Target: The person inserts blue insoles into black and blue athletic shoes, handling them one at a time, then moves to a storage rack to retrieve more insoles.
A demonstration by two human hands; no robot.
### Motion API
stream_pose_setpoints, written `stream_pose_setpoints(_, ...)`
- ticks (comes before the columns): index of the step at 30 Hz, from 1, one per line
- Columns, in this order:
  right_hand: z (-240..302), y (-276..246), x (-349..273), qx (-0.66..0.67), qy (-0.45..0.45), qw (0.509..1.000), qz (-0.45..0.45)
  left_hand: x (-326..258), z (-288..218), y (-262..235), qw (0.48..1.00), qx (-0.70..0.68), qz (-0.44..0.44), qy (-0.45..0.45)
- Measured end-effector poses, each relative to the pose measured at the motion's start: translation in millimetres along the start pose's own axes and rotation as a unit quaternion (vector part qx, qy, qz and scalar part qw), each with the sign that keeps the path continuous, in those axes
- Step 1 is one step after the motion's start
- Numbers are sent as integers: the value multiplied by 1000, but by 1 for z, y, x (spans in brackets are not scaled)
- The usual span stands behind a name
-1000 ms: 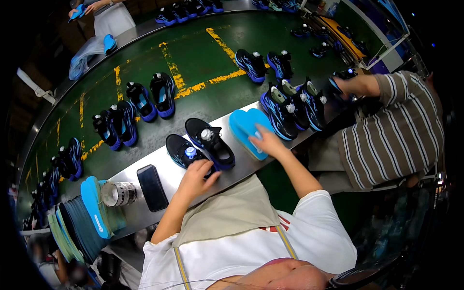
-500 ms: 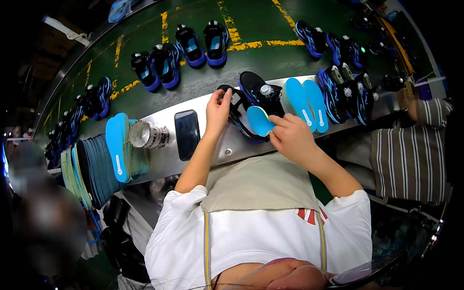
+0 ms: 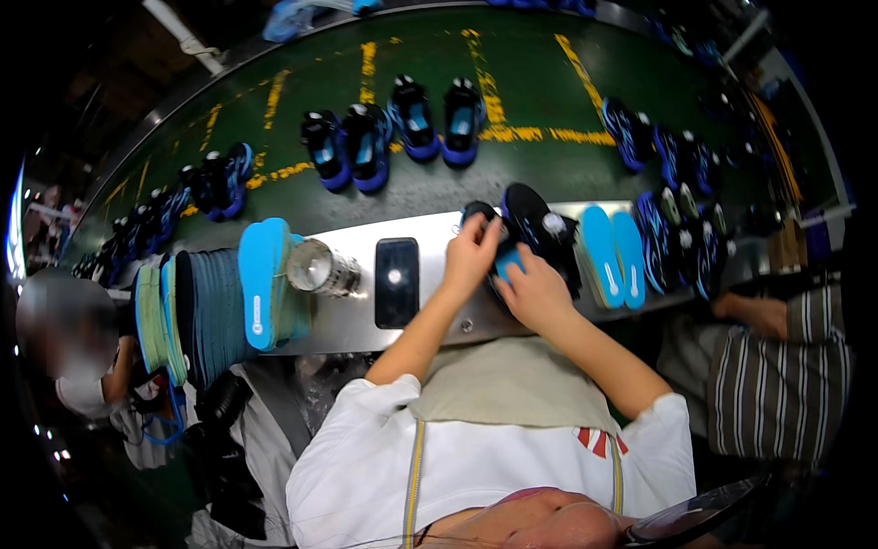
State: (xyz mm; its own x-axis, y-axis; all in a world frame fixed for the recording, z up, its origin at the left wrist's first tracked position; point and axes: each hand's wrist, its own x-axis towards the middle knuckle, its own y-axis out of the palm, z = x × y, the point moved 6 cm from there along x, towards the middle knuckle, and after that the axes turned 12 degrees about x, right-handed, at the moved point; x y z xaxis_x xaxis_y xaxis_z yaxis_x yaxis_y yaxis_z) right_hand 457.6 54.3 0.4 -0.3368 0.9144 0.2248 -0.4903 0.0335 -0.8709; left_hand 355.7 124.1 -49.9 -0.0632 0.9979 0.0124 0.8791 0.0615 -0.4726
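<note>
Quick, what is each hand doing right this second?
Left hand: closed on the black shoe.
Right hand: pressing a blue insole into that shoe; its grip cannot be told.

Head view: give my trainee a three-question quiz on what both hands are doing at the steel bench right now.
1. True or false: the left hand rests on the flat black phone.
2. What does the right hand press into the black sneaker? A) bright blue foam insole B) metal can C) lace
3. Where do the spare blue insoles lie: left or right of that sneaker?

Key: 1 false; 2 A; 3 right.
</note>
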Motion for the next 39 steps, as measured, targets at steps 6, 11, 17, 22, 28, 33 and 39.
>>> stream_pose_setpoints(6, -29, 11, 8, 6, 112, 960, 256, -4, -17, -3, 998, 21, 28, 58)
stream_pose_setpoints(11, -26, 25, 7, -8, -6, 978, 206, -1, -9, 1, 996, 28, 37, 76)
stream_pose_setpoints(17, -33, 46, 7, -42, -103, 983, 149, 2, -15, 5, 993, 37, 67, 88)
stream_pose_setpoints(22, -31, 44, 2, -21, -117, 974, 193, -1, -10, 12, 993, -5, 77, 91)
stream_pose_setpoints(28, -37, 49, 1, -21, -118, 975, 188, -10, -23, 9, 992, 31, 58, 103)
stream_pose_setpoints(33, -49, 66, 2, -83, -69, 947, 303, -6, -21, 15, 989, 44, 54, 128)
stream_pose_setpoints(39, -52, 66, -1, -148, -62, 883, 441, -6, -16, 19, 993, 19, 92, 68)
